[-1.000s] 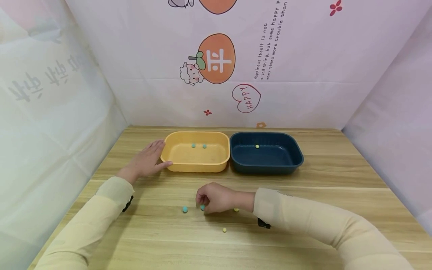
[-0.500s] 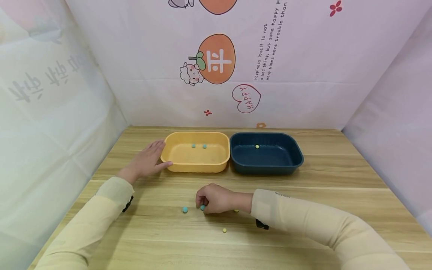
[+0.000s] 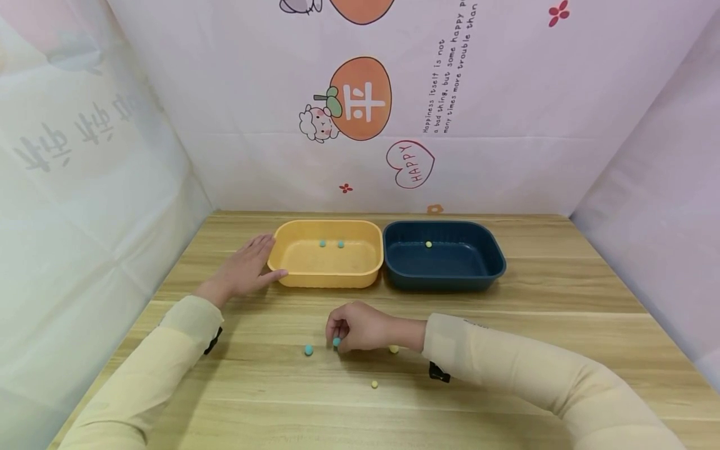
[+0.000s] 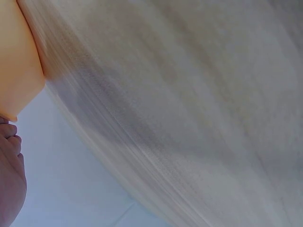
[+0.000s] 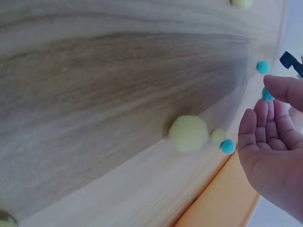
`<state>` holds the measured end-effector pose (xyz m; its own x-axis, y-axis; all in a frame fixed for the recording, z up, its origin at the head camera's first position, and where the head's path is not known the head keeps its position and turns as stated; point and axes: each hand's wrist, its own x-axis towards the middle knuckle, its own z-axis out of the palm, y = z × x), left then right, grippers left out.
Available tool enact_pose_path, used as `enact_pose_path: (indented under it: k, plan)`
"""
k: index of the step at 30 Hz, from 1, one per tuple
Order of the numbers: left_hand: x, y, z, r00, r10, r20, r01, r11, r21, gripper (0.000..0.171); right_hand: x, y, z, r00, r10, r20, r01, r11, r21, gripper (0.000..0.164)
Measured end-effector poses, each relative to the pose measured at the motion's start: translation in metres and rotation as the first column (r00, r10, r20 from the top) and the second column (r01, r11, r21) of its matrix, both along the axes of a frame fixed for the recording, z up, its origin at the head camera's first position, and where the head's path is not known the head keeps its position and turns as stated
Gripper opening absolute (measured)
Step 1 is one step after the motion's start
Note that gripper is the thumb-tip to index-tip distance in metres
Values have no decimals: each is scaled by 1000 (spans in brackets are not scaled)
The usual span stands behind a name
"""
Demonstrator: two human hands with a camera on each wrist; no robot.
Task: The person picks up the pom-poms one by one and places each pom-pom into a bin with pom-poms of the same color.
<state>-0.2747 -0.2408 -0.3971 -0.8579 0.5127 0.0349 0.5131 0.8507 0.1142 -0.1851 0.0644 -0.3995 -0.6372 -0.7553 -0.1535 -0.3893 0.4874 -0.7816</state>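
Observation:
My right hand [image 3: 360, 326] pinches a small turquoise ball [image 5: 267, 94] between thumb and fingertips, low over the wooden table. To its left lies another turquoise ball [image 3: 309, 350]. A pale yellow ball [image 3: 394, 349] shows just below the right wrist, and a smaller yellow one [image 3: 374, 384] is nearer the front. My left hand [image 3: 245, 266] rests against the left end of the yellow bin [image 3: 326, 280], its fingers extended and thumb at the front rim. Two turquoise balls [image 3: 340, 244] lie inside that bin.
A dark blue bin [image 3: 444, 282] stands right beside the yellow one, with one yellow ball [image 3: 429, 244] in it. Behind both bins rises a printed white cloth [image 3: 253, 125], and cloth also walls the left and right sides of the table [image 3: 270, 400].
My right hand has lifted very slightly with the turquoise ball between its fingertips. The left hand and both bins have stayed put.

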Motion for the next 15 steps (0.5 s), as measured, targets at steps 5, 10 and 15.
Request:
enact_pose_path:
  k: [5,10,15]
  plan:
    - [0,-1,-1,1000,-3,-9,3,1000,4,92,-2,2,4,999,-21,25,23,997,-74,17]
    - [0,-1,-2,1000,-5,-12,6,1000,13,91,-6,5,4,999,-32,26,35,989,-143,18]
    - [2,0,0,1000,-5,-5,5,1000,27,92,-10,8,8,999,-40,30,45,977,-208,21]
